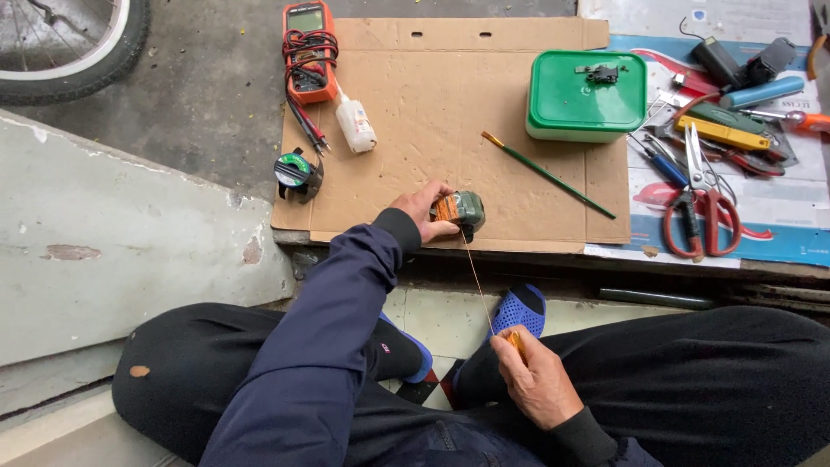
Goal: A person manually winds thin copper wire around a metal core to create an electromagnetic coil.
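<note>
While left hand [421, 210] grips coil [458, 211], right hand [536, 380] pinches wire [478, 281]

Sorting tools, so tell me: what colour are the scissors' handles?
Red, on the scissors, head view.

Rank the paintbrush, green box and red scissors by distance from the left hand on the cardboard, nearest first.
From the left hand:
1. Paintbrush, just right on the cardboard.
2. Green box, farther up and right.
3. Red scissors, far right, off the cardboard.
</note>
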